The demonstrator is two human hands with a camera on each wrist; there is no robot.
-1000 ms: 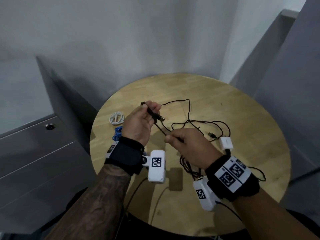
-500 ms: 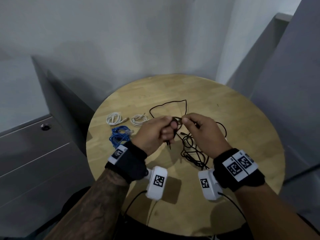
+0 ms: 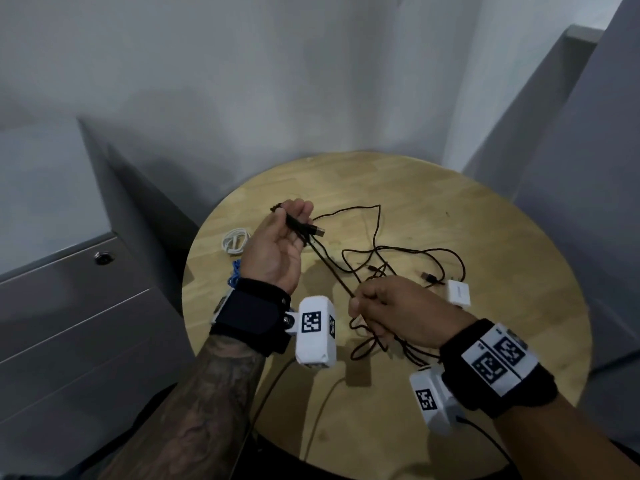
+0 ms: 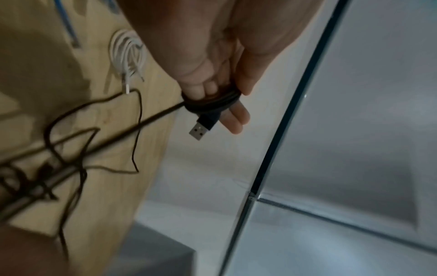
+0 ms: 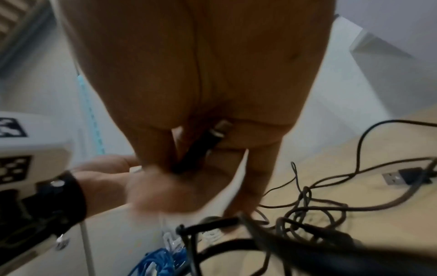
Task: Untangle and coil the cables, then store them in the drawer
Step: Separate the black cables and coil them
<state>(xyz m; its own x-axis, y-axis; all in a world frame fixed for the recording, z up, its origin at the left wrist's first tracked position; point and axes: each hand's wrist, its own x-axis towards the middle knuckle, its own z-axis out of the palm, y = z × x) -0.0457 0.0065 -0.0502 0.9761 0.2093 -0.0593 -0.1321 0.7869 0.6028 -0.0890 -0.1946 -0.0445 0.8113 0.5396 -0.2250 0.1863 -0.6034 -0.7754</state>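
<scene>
My left hand (image 3: 277, 244) is raised palm-up over the left of the round wooden table (image 3: 485, 216). It grips a black cable (image 3: 298, 226) looped across the palm, and the USB plug (image 3: 320, 232) sticks out to the right. In the left wrist view the loops (image 4: 212, 104) wrap the fingers (image 4: 234, 119) above the plug (image 4: 199, 130). My right hand (image 3: 391, 313) pinches the same cable lower down, and the stretch between the hands is taut. The rest lies as a black tangle (image 3: 398, 254) on the table.
A coiled white cable (image 3: 235, 241) and a blue cable (image 3: 236, 271) lie at the table's left edge, partly behind my left hand. A white adapter (image 3: 458, 293) sits right of my right hand. A grey drawer cabinet (image 3: 69, 323), its drawers closed, stands to the left.
Half a second ago both hands met over the table's middle. Now the left hand has moved up and left with the cable, and the right has drawn back toward me, pulling the cable taut.
</scene>
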